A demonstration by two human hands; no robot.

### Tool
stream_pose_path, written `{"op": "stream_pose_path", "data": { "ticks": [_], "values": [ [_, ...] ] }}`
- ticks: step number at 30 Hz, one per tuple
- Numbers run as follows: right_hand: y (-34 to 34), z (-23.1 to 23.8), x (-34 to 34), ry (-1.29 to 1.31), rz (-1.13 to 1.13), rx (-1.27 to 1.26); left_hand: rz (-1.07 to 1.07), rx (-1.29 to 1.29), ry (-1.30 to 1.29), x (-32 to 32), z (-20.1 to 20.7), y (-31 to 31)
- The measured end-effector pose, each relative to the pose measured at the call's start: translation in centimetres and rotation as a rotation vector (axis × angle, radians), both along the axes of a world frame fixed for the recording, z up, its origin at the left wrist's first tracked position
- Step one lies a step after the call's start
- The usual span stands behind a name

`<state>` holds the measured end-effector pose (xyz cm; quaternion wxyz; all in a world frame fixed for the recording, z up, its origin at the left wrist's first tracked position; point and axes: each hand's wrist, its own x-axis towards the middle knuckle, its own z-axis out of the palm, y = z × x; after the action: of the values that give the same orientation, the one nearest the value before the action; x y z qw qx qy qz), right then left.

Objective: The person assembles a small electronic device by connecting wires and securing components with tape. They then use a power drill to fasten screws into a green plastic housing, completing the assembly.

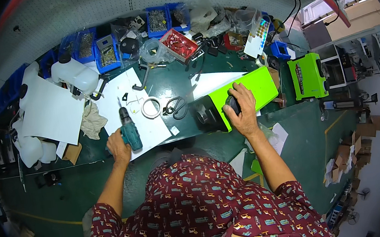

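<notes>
My left hand is closed around the handle of a teal and black cordless drill, whose bit points away from me over a white sheet. A bright green box-shaped housing lies on the bench to the right, its black end facing left. My right hand rests on the housing, fingers curled over a black part on its green face. Between the two hands lie a roll of tape and black-handled scissors.
Blue bins of small hardware line the back, beside a red box of red parts. White plastic tanks and a loose sheet occupy the left. A second green machine stands at the right. The bench's front edge runs just before me.
</notes>
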<state>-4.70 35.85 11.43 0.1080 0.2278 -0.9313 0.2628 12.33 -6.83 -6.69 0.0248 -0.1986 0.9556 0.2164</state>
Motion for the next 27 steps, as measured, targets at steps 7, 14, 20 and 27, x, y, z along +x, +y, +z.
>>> {"op": "stream_pose_path", "data": {
  "ticks": [7,14,20,27],
  "values": [
    [-0.6,0.0,-0.2,0.046,-0.032,0.024,0.074,-0.118,-0.029,0.7,-4.3,-1.6],
    [-0.6,-0.5,0.0,0.055,-0.054,-0.024,0.121,-0.108,-0.212,-1.4,0.5,-0.4],
    [-0.6,-0.3,-0.1,0.078,-0.046,-0.067,-0.245,0.838,0.278,-11.5,8.2,11.8],
    [-0.1,-0.1,-0.8,0.099,-0.101,-0.082,-0.503,1.171,0.217,-19.5,12.0,22.6]
  ]
}}
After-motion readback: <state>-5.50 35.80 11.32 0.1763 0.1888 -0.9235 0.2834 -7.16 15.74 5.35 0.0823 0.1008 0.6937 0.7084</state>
